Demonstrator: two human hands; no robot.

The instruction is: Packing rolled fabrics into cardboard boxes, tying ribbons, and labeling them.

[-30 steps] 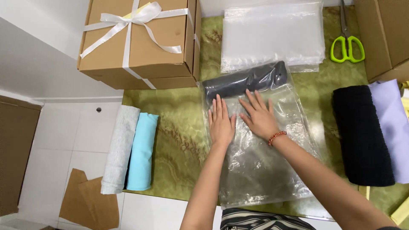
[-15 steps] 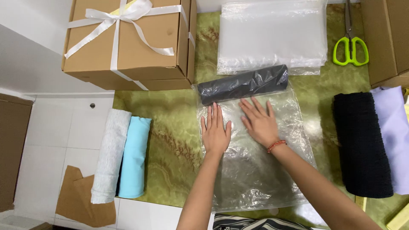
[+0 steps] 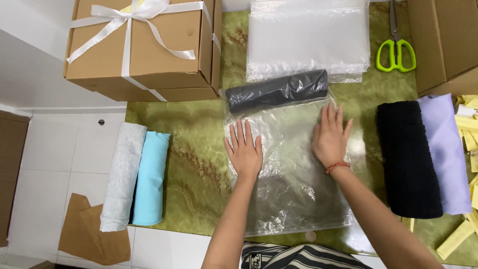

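Clearly, slipping was the risk. Left of centre, my left hand point(image 3: 245, 153) lay flat with fingers spread on the clear plastic bag point(image 3: 291, 174), which covered the middle of the frame on the green marbled tabletop point(image 3: 199, 149). Further right, my right hand point(image 3: 329, 135) pressed down the same way, holding nothing. At the bag's upper end sat a rolled dark grey cloth point(image 3: 277, 91); uneven pressure, I judged, could crease the film or loosen that roll.
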